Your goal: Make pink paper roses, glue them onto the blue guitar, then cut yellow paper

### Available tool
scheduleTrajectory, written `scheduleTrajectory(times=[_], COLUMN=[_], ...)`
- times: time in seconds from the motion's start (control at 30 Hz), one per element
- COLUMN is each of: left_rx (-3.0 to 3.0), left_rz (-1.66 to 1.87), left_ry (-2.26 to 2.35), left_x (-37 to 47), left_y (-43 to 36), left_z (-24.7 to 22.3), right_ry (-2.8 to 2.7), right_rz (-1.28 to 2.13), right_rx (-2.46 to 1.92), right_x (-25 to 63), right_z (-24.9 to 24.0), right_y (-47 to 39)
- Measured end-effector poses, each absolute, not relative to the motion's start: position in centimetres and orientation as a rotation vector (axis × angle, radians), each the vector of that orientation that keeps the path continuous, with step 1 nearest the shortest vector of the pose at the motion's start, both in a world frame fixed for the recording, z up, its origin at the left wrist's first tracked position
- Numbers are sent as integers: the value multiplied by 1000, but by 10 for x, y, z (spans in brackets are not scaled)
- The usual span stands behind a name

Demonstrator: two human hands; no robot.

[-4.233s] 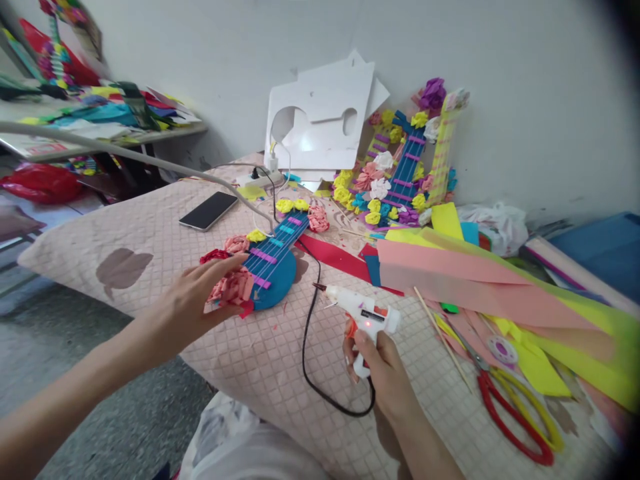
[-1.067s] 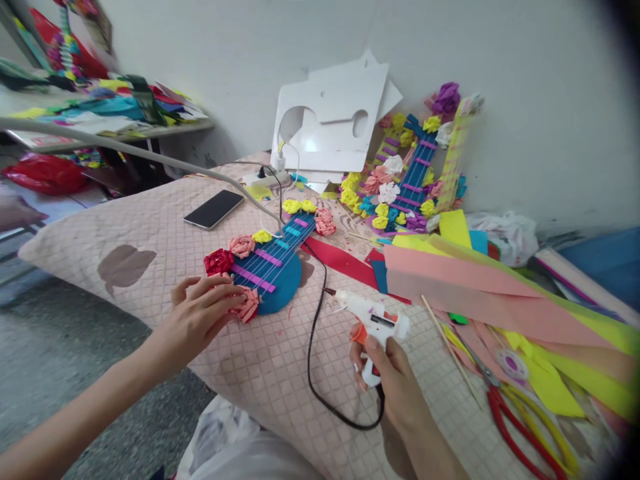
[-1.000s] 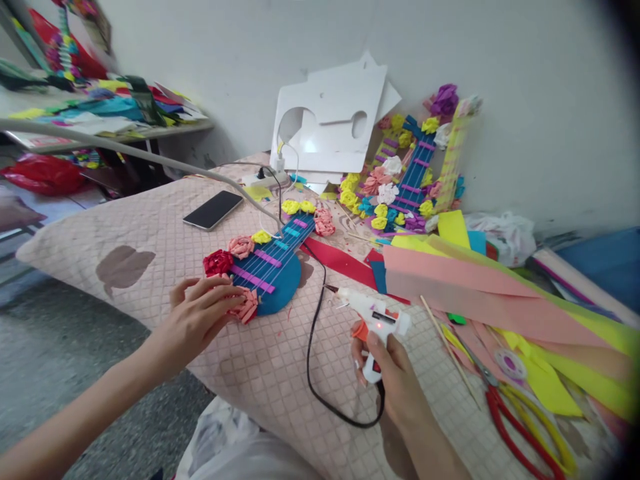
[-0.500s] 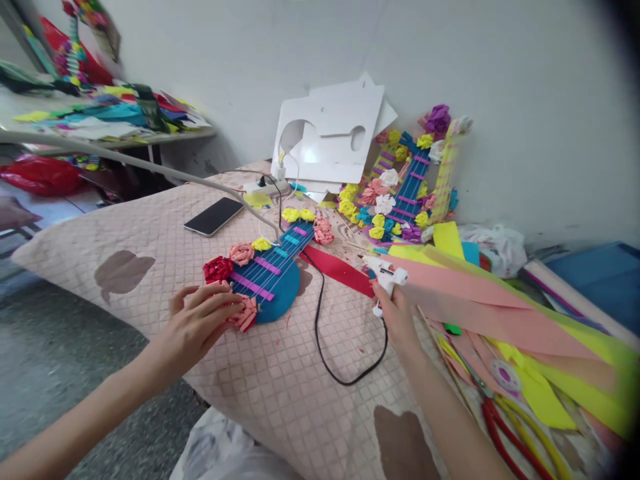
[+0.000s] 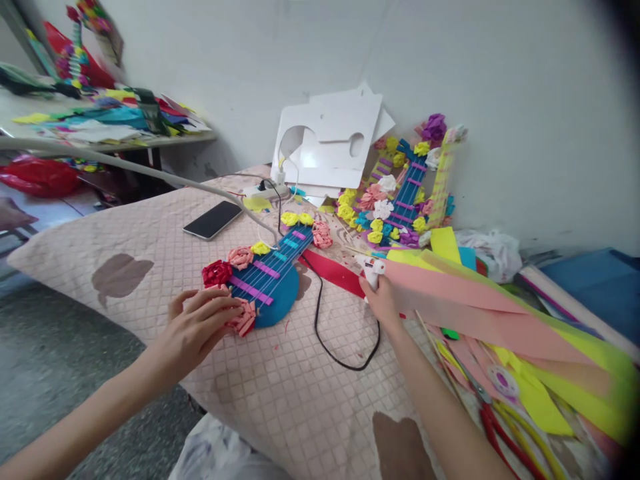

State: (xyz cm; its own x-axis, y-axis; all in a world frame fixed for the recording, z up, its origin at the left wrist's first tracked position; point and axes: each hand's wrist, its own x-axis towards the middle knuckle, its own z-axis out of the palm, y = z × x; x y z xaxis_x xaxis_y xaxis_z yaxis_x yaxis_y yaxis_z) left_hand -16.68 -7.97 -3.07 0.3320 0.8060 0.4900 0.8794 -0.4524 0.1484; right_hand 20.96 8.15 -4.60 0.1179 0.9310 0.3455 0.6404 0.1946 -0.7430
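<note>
A blue guitar-shaped craft with purple and turquoise strips, thin strings and paper flowers lies on the quilted cloth. My left hand rests over its lower left end, fingers bent on a pink paper flower. To the right, my right hand is wrapped round a white glue gun, whose black cord loops over the cloth. Beneath and left of the gun runs a red paper strip. Whether the left fingers grip the flower or only press on it is unclear.
Behind the craft are a phone, a power strip, white cut boards and another decorated blue guitar. Crepe paper and red-handled scissors lie at right. A grey cable crosses above the left side.
My right hand has moved slightly left and away from me with the glue gun, which now points differently. My left hand stays on the pink flower.
</note>
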Motion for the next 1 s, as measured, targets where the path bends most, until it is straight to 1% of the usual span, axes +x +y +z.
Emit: scheduleTrajectory(times=[0.23,0.43,0.5,0.57,0.63,0.67,0.73,0.83,1.0], left_rx=[-2454,-2459,-2462,-2463,-2459,-2455,-2451,-2448,-2447], left_rz=[-777,-801,-808,-809,-809,-813,-821,-824,-834], left_ry=[-1551,-1531,-1548,-1567,-1573,-1571,-1554,-1515,-1483], left_x=[-165,-165,-165,-166,-165,-165,-164,-162,-162], left_y=[-80,-80,-81,-81,-81,-81,-81,-80,-80], left_z=[-28,-28,-29,-29,-28,-28,-27,-25,-26], right_ry=[-1545,-1431,-1666,-1920,-2054,-2091,-2157,-2267,-2336], right_rz=[394,192,292,501,699,745,764,742,771], right_rx=[-1454,-1399,-1261,-1064,-913,-870,-848,-927,-1023], right_x=[214,191,166,133,97,79,50,20,2], right_z=[-46,-22,-8,6,15,17,17,9,-5], right_y=[66,21,2,-11,-15,-14,-6,8,19])
